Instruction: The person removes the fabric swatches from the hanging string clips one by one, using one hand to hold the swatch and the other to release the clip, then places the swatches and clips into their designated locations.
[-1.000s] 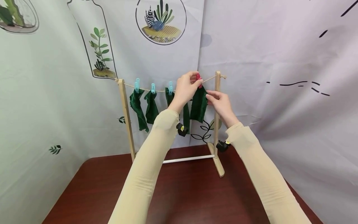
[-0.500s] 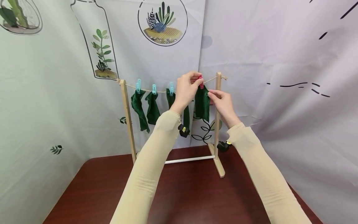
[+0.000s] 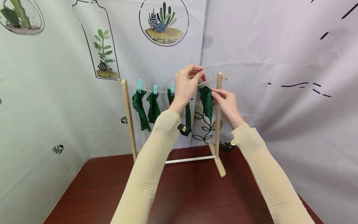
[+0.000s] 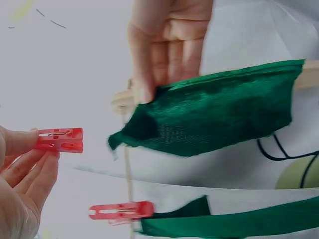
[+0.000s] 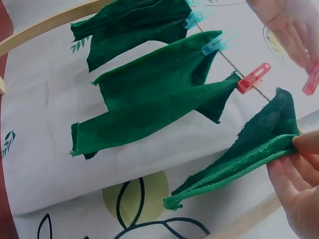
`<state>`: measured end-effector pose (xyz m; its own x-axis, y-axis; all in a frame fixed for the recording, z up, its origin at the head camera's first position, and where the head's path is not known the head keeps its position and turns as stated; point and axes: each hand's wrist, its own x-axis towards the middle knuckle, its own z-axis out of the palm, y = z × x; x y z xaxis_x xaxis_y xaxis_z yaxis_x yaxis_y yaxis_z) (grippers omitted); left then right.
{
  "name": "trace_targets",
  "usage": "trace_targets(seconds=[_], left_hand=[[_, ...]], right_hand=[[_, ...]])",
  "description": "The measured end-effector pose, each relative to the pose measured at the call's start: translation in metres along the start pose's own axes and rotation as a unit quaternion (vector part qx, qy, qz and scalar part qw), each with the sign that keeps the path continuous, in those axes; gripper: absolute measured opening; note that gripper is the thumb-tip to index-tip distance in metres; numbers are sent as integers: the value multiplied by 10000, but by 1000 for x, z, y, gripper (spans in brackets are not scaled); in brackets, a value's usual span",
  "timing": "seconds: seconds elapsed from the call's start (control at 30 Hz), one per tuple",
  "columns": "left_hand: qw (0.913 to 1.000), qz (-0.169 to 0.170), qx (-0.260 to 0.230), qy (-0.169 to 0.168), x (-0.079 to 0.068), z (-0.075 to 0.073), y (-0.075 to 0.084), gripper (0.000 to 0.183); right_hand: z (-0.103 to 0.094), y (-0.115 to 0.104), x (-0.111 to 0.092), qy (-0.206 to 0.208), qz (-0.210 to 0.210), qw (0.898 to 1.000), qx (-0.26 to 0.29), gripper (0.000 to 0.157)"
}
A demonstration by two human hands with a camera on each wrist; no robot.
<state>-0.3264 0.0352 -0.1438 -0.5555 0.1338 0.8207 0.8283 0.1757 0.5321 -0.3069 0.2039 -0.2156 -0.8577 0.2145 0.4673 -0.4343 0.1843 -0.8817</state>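
Between thumb and fingers, my left hand (image 3: 185,87) pinches a red clothespin (image 4: 60,140) just above the string line (image 3: 208,81). My right hand (image 3: 227,105) pinches the upper corner of a green cloth piece (image 4: 214,109), which hangs down beside the right post. A gap separates this cloth from the clothespin in the left wrist view. Another red clothespin (image 5: 253,78) clips a narrow green cloth (image 5: 149,119) to the line. Farther left, blue clothespins (image 3: 155,89) hold more green cloths (image 3: 153,107). My left hand and forearm hide part of the line in the head view.
The wooden rack has a left post (image 3: 128,118), a right post (image 3: 218,124) and a white lower bar (image 3: 190,159). It stands at the back of the dark red table (image 3: 179,193). Behind it hangs a printed white curtain (image 3: 237,46).
The red clothespin has come off the green cloth and risen above the line in my left hand. My right hand has drawn the cloth slightly right, and its top corner now droops.
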Motion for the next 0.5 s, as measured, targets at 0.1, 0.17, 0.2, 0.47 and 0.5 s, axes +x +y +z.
trace_targets(seconds=[0.1,0.17,0.2,0.47,0.5], left_hand=[[9999,74,-135,1,-1,-8,8,15],[9998,95,-192,-15,-3,-15,14,15],[9997,100,-205,-31,-4,-20,16,16],[9994,32,290,-189,-20,-72,23,22],[9991,2,385,-197,-24,-81,23,23]], right_hand=[[-7,-3,-3,2,-107,9999,-87,36],[-13,-5,-6,44,-154,9998,-92,36],[-16,-6,-8,61,-193,9997,-117,35],[-52,-10,-20,213,-473,9922,-1133,36],[-57,-10,-21,254,-478,9900,-1306,36]])
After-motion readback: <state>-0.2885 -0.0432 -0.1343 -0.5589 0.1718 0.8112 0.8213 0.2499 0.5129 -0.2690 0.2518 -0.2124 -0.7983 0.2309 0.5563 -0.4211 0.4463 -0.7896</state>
